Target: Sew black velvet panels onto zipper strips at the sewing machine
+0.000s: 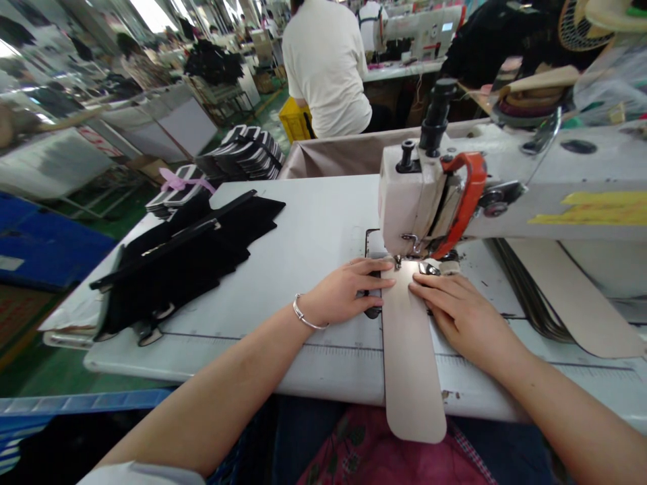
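A long beige panel (412, 364) with rounded corners lies under the presser foot of a white sewing machine (402, 202), its near end overhanging the table edge. My left hand (351, 289) rests at the panel's left edge, fingers stretched flat with the tips on it. On the opposite edge, close to the foot, my right hand (457, 313) lies with its fingers extended onto the panel. Neither hand wraps round anything. The needle point is too small to make out. Under the machine arm, to the right, sits a stack of similar beige panels (571, 296).
Black fabric pieces with metal parts (187, 263) lie along the table's left side. Behind them are bundled panels with a pink tie (182, 185). A fabric-lined bin (333, 158) adjoins the table's back edge. A person in a white shirt (326, 67) sits beyond it.
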### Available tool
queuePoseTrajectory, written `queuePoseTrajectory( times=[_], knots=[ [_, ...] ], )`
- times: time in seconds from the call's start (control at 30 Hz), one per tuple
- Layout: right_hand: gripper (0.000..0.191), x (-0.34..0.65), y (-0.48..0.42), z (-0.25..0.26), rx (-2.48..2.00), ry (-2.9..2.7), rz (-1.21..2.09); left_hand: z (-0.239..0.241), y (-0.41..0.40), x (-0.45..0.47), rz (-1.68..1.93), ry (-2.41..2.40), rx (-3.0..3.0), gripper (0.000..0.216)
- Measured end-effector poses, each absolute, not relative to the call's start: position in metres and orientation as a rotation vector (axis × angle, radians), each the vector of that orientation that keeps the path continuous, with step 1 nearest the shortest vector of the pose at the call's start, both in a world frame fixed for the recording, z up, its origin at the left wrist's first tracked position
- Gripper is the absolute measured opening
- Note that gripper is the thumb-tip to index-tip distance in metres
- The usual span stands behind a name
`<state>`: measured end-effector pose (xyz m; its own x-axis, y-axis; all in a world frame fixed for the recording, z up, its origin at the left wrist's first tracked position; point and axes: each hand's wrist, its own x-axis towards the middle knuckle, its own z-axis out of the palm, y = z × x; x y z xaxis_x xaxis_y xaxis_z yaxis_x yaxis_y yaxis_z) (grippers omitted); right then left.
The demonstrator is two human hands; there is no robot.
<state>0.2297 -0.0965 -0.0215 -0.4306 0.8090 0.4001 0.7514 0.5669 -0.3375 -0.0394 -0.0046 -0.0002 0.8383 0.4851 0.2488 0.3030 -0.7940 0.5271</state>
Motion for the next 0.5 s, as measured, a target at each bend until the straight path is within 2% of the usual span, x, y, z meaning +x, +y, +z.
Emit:
queuePoseTrajectory(
  times=[0.2,0.3,0.37,0.43,0.5],
  knots=[
    [0.039,0.235,-0.096,-0.030,-1.211,-2.285,0.117,0.002,-0.011,-0.032,0.508,0.597,2.540,0.037],
    [0.039,0.243,-0.094,-0.044,-1.158,-2.282,0.048,0.011,-0.008,-0.047,0.350,0.606,2.635,0.039],
    [0.041,0.248,-0.090,-0.056,-1.116,-2.288,-0.001,0.021,-0.003,-0.078,0.183,0.993,2.721,0.037],
    [0.044,0.251,-0.085,-0.067,-1.090,-2.276,-0.038,0.036,-0.001,-0.123,0.052,1.691,2.673,0.036],
    [0.047,0.253,-0.082,-0.076,-1.073,-2.258,-0.058,0.049,-0.003,-0.171,-0.001,2.141,2.523,0.040]
  ],
)
